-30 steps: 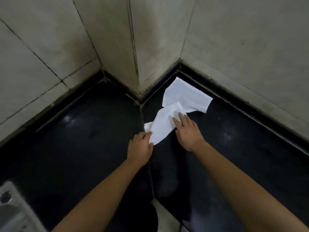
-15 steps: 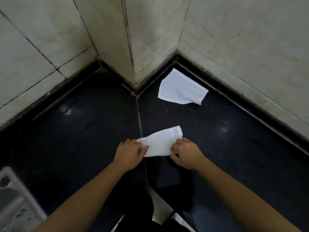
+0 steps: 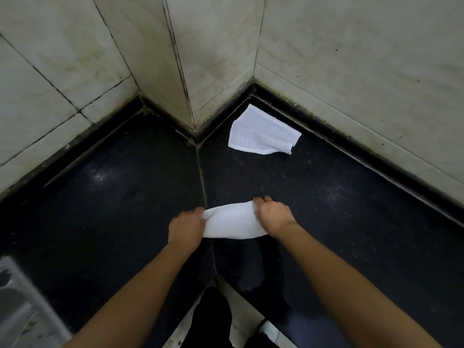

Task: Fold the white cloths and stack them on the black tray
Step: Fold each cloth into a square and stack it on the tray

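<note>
A white cloth [image 3: 232,223] stretches between my hands over the black counter [image 3: 113,209], sagging into a narrow band. My left hand [image 3: 185,226] grips its left end and my right hand [image 3: 272,217] grips its right end. A second white cloth [image 3: 261,134], crumpled and with a faint grid pattern, lies by itself in the far corner near the wall. I see no black tray apart from the dark counter surface.
Pale tiled walls [image 3: 351,71] close in the counter at the back, with a jutting corner [image 3: 180,71] in the middle. A metal sink edge [image 3: 22,305] shows at the lower left. The counter's front edge [image 3: 241,310] runs just below my arms.
My hands pulled one cloth off the other, drew it toward me and took hold of its two ends. The second cloth stayed in the far corner.
</note>
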